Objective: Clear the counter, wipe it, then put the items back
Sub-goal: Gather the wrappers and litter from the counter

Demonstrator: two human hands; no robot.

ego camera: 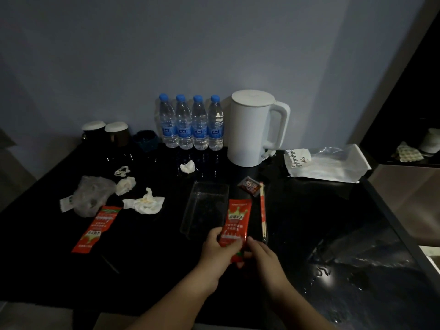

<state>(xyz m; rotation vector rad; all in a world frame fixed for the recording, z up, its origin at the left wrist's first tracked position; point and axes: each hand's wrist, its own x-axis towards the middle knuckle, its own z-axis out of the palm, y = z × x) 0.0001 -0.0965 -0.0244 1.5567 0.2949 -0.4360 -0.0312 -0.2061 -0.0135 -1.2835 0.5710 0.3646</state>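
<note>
The fingers of the left hand (215, 246) and right hand (262, 257) pinch the near end of a red packet (235, 219). Its long axis runs straight away from the fingers, alongside the clear tray (202, 206). A second packet (95, 228) lies well left, nearer the left hand. Dim light hides whether the held packet clears the counter (309, 222); its near end is covered.

bottles (191, 125) left of kettle (252, 129); tray (204, 208) before them
</note>
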